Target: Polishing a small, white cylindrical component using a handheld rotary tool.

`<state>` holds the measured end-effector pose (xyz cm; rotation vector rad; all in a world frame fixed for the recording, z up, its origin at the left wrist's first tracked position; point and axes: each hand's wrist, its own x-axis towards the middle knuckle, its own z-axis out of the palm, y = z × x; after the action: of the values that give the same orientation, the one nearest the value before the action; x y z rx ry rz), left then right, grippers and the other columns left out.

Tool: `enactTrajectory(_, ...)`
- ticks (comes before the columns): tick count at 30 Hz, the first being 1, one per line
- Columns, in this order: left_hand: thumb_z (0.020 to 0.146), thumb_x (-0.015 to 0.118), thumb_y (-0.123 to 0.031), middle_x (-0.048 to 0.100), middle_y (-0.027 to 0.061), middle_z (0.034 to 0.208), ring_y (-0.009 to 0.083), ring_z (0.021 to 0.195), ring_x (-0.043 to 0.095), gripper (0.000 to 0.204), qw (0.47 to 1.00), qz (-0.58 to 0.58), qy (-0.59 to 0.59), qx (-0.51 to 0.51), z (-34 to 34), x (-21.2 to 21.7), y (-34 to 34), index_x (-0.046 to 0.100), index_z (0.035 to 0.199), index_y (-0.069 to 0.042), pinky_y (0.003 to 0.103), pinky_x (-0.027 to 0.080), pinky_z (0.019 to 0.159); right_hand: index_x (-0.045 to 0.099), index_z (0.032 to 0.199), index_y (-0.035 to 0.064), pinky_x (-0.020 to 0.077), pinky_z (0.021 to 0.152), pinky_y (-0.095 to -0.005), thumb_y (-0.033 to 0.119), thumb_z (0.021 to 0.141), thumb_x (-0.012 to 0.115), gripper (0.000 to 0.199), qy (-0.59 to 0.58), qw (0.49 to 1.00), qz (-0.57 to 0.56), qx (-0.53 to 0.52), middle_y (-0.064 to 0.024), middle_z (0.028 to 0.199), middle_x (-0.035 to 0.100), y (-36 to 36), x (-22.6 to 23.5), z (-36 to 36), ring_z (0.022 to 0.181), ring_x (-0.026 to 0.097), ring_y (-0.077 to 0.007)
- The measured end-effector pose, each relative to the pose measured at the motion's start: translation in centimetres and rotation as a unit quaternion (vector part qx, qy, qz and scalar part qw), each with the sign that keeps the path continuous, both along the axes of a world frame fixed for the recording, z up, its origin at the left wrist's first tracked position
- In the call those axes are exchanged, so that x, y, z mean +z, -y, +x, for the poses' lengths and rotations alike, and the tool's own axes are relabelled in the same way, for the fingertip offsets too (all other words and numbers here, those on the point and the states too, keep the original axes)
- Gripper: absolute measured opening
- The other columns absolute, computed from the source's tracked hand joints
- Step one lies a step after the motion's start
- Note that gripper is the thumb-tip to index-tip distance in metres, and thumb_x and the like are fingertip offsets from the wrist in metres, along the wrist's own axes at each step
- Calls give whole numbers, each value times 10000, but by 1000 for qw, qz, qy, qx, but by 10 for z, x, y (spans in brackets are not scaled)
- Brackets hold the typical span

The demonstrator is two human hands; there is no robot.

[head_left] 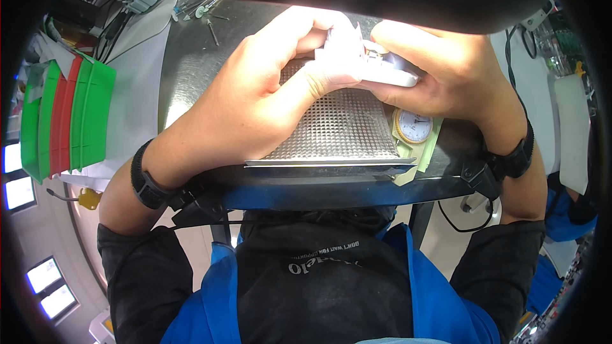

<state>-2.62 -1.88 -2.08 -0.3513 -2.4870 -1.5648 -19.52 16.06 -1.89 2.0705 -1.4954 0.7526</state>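
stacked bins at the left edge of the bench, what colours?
Green and red: the stacked bins run green, red, green, best seen in the head view.

A round, white-faced dial gauge (pixel 412 126) with a tan rim lay taped near the worktop's (pixel 191 64) front right edge.

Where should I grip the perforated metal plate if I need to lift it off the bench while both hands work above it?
Probably by the near edge of the perforated metal plate, coming from the person's side. That edge lies free along the front of the bench, whereas the left hand and right hand, holding a small white device, cover its far part.
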Motion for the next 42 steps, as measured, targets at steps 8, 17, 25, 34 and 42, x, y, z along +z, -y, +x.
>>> enactTrajectory(8, 939, 539, -35, 562, 119, 1169, 205, 1105, 556, 345, 1000, -13, 8, 9, 3, 4, -3, 463, 1272, 8, 314, 426, 969, 699, 981, 31, 558, 685, -308, 265, 608, 868, 472, -64, 995, 53, -50, -137, 926, 699, -1, 8, 6, 761, 688, -264)
enactTrajectory(17, 769, 737, -187, 673, 165, 916, 278, 827, 665, 347, 969, -169, -105, 146, -14, -7, 15, 621, 1030, 10, 331, 503, 779, 696, 1052, 42, 504, 813, -273, 90, 789, 734, 269, 178, 979, 81, -51, -115, 980, 701, 15, -6, 10, 882, 671, -185)
enactTrajectory(25, 736, 761, -185, 678, 165, 887, 267, 818, 673, 335, 982, -117, -102, 105, -11, 17, 8, 653, 990, 3, 318, 509, 764, 700, 1027, 43, 509, 783, -279, 63, 806, 704, 221, 212, 968, 104, -86, -114, 948, 699, 11, -12, 13, 853, 671, -205)
enactTrajectory(34, 732, 755, -169, 679, 153, 884, 259, 806, 674, 320, 972, -193, -75, 116, -18, 16, 2, 652, 986, -6, 314, 508, 756, 701, 1010, 42, 509, 766, -284, 64, 811, 694, 200, 204, 964, 126, -116, -115, 929, 697, 8, -11, 19, 836, 670, -220)
enactTrajectory(42, 748, 786, -188, 611, 151, 1215, 296, 1118, 578, 466, 952, -269, -78, 127, -18, 2, 9, 627, 1164, -47, 376, 405, 991, 702, 996, 40, 510, 751, -290, 64, 816, 686, 183, 187, 962, 141, -139, -116, 911, 695, 11, 0, 24, 821, 668, -232)
